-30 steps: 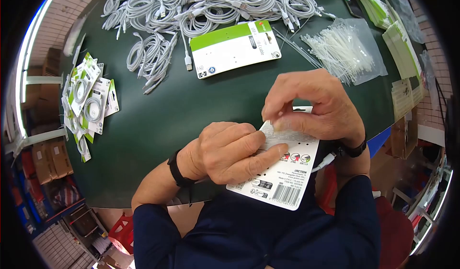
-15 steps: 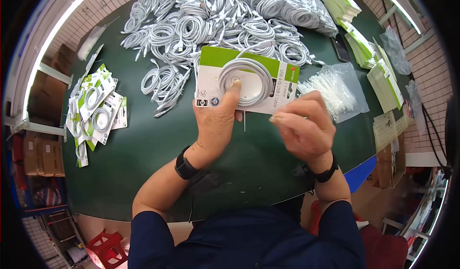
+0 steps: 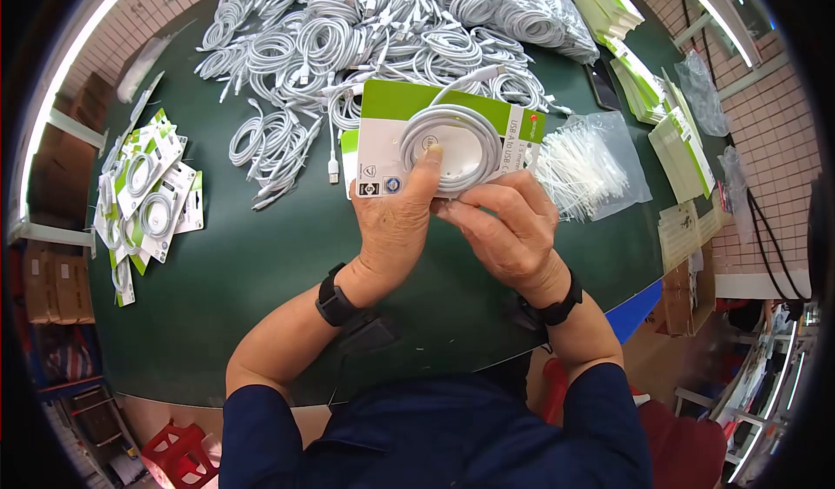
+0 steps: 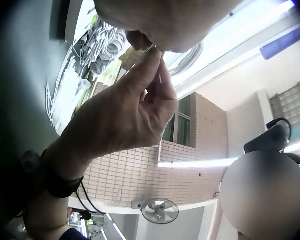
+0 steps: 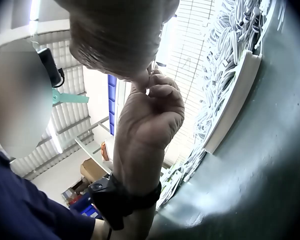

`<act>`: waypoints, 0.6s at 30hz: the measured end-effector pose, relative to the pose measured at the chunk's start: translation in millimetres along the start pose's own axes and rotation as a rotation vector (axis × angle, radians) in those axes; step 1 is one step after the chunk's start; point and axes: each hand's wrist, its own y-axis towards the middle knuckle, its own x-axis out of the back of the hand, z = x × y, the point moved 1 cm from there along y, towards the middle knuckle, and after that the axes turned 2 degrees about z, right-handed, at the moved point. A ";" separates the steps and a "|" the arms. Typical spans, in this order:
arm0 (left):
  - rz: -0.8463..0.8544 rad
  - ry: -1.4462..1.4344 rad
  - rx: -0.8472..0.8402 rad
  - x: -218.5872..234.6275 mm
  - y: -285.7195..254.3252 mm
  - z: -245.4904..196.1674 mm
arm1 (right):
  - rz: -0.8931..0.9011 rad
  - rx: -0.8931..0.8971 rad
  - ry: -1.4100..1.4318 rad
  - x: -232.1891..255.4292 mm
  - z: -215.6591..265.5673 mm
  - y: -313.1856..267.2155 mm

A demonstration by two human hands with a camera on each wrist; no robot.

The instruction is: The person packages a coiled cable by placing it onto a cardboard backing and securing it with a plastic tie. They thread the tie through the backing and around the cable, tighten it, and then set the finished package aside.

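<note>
My left hand [image 3: 391, 228] grips a green and white retail card [image 3: 378, 145], its thumb pressing inside a coiled grey-white USB cable [image 3: 448, 115] laid on the card's printed front. The cable's plug [image 3: 487, 73] sticks out above the top edge. My right hand [image 3: 513, 232] is at the lower edge of the card, below the coil, thumb and forefinger pinched together. In the left wrist view a thin white cable tie [image 4: 160, 77] shows at those fingertips. The fingers of the left hand behind the card are mostly hidden.
A big heap of coiled cables [image 3: 348, 45] covers the far side of the green table [image 3: 217, 315]. Right of the hands lies a bag of white cable ties [image 3: 583, 163]. Carded cables [image 3: 156, 215] are piled at left; stacks of cards [image 3: 678, 154] and a phone [image 3: 602, 87] lie at right.
The card, back side up near the body a second ago, is now raised over the table with its front and cable showing. My right hand has come in to its lower edge.
</note>
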 end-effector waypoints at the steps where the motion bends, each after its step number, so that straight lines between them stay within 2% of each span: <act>1: -0.006 0.015 -0.027 1.1 0.6 0.4 | -0.011 0.006 0.004 -1.5 -0.7 0.1; 13: -0.065 -0.077 0.070 1.2 -0.3 -13.9 | -0.024 0.057 0.207 1.2 20.3 0.3; 18: 0.010 -0.020 0.087 5.7 -1.7 -9.3 | -0.014 0.070 0.273 3.1 22.0 -1.7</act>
